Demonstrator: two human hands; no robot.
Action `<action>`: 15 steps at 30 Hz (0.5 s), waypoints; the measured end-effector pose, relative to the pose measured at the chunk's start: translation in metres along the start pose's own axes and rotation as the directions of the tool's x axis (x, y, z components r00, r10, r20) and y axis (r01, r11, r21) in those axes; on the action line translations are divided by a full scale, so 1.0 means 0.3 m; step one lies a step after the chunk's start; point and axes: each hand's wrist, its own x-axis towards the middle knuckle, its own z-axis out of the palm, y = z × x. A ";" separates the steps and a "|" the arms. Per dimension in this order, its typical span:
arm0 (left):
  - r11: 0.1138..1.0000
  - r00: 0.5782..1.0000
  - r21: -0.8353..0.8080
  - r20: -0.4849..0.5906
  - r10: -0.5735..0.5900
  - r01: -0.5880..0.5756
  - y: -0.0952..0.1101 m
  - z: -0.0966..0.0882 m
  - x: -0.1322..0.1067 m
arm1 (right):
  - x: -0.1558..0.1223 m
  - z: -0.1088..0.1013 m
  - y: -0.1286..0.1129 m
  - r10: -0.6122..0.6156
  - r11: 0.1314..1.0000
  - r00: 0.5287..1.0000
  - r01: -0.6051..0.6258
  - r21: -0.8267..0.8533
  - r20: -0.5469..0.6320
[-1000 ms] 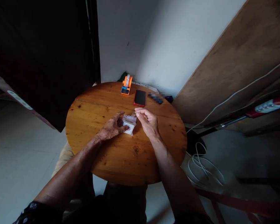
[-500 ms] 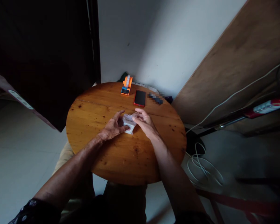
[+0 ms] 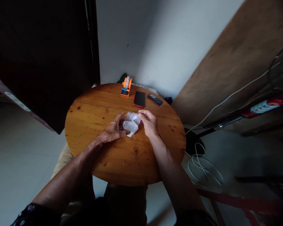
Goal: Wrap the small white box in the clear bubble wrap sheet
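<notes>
A small white object wrapped in clear bubble wrap (image 3: pixel 131 123) lies near the middle of the round wooden table (image 3: pixel 122 157). My left hand (image 3: pixel 113 129) rests on the table at its left side, fingers curled against the wrap. From the right, my right hand (image 3: pixel 149 123) pinches the upper edge of the wrap between thumb and fingers. Both hands are closed on the bundle.
An orange tape dispenser (image 3: pixel 126 86), a dark phone in a red case (image 3: pixel 140 99) and a small dark object (image 3: pixel 155 99) sit at the table's far edge. A wooden board (image 3: pixel 228 62) leans at the right. White cable (image 3: pixel 202 169) coils on the floor.
The wrap has been folded further over the white object, which now shows less. My right hand has drawn in closer to the bundle. The camera has shifted slightly.
</notes>
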 end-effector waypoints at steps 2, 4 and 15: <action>1.000 1.000 -0.001 0.002 -0.028 0.028 0.008 0.001 -0.005 | 0.006 -0.007 0.003 0.031 0.999 0.999 -0.031 0.021 -0.022; 0.998 0.998 0.009 0.015 -0.057 0.057 0.018 0.004 -0.011 | 0.015 -0.014 0.009 0.057 0.998 0.998 -0.056 0.040 -0.038; 0.969 0.996 0.248 0.083 -0.014 -0.007 0.014 0.004 -0.010 | 0.009 -0.080 -0.046 0.307 0.929 0.934 -0.253 -0.271 0.181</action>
